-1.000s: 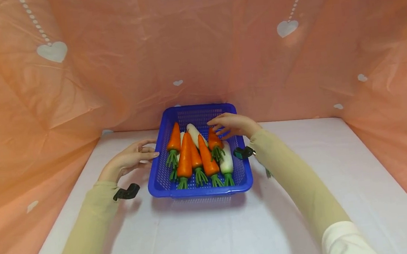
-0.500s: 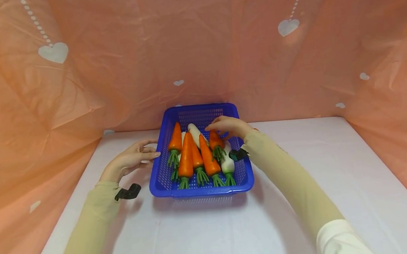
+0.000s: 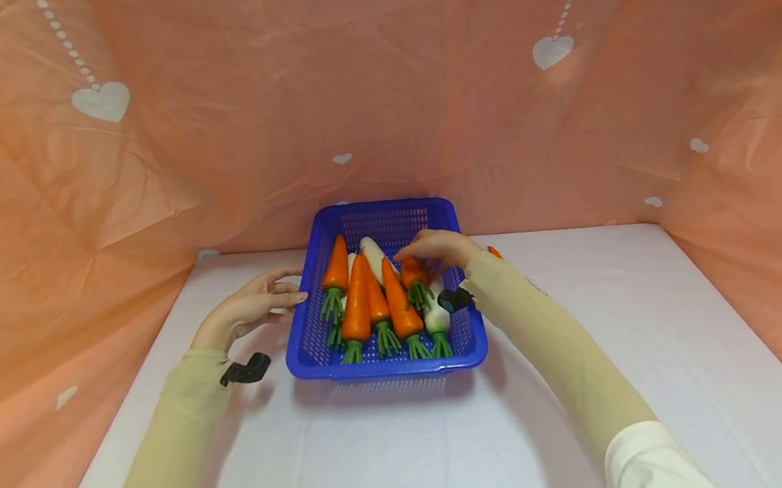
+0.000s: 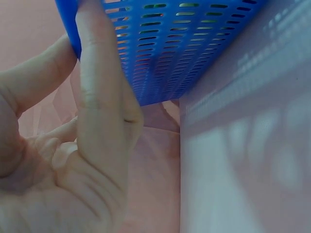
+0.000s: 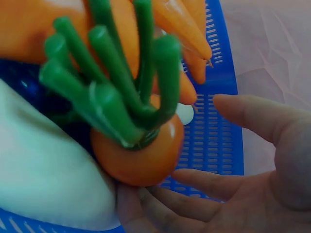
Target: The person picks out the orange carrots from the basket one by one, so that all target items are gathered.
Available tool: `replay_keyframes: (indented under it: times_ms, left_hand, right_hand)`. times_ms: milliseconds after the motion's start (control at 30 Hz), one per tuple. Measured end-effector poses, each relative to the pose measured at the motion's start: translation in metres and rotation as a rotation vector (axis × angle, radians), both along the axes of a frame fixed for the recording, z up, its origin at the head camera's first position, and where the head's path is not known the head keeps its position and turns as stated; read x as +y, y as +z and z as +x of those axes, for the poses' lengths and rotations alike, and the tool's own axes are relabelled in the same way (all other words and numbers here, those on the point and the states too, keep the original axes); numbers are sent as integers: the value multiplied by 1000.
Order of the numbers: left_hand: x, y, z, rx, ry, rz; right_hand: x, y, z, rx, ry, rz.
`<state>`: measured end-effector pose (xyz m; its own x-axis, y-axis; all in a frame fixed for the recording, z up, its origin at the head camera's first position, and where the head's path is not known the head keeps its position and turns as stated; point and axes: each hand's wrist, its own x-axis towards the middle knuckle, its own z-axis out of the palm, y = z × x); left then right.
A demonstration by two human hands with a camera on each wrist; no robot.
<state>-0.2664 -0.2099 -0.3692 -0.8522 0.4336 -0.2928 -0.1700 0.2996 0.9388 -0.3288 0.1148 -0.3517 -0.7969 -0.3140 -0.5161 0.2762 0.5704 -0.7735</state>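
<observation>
Peach heart-patterned cloth [image 3: 377, 110] hangs round the white table [image 3: 377, 452]. Mid-frame, the blue perforated plastic basket [image 3: 386, 369] looks light and stiff; the slack left grip [image 3: 248, 303] touches its left rim. The right grip [image 3: 437, 245], loose with thumb apart, touches the green-stalked short orange carrot [image 3: 413, 271] inside, right of centre; it seems smooth, light and firm, best held round its thick body.
</observation>
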Motion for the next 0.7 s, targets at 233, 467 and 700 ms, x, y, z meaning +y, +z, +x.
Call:
replay_keyframes:
  times_ms: [233, 467, 700]
  left_hand:
    - [1, 1, 1, -7, 10, -4]
    - [1, 1, 1, -4, 7, 2]
    - [1, 1, 1, -9, 11, 17]
  right_hand:
    - [-2, -3, 1, 35, 64, 49]
    - [-4, -3, -1, 59, 118, 81]
    - [-4, -2, 1, 78, 115, 81]
